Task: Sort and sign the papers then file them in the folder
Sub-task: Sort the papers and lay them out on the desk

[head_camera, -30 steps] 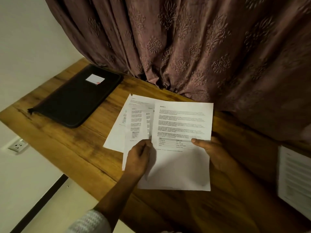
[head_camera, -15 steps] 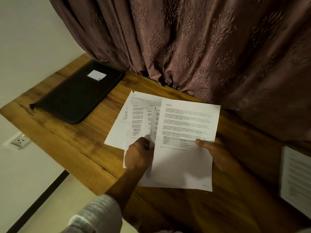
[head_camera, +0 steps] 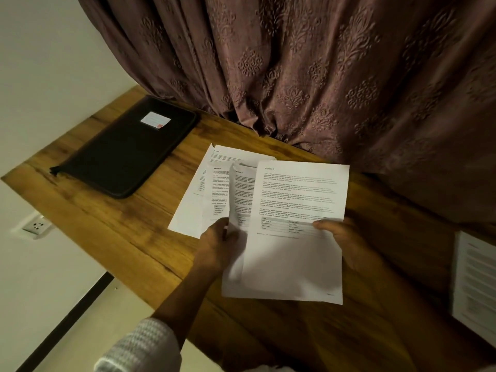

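Observation:
Several printed white papers [head_camera: 214, 189] are fanned out above the middle of the wooden table [head_camera: 112, 232]. My right hand [head_camera: 341, 237] grips the top sheet [head_camera: 295, 253] at its right edge, thumb on the printed table. My left hand [head_camera: 217, 245] pinches the lower edge of the sheets beneath it, which curl upward. A closed black zip folder [head_camera: 126, 157] with a white label lies flat at the table's far left corner. No pen is visible.
A brown patterned curtain [head_camera: 322, 76] hangs along the table's back edge. Another printed sheet [head_camera: 475, 291] lies at the right edge of view. A wall socket [head_camera: 36, 225] sits below the table's left side.
The top sheet has shifted right and slightly up, fanning apart from the sheets under it. My left hand has lifted the lower sheets' edge.

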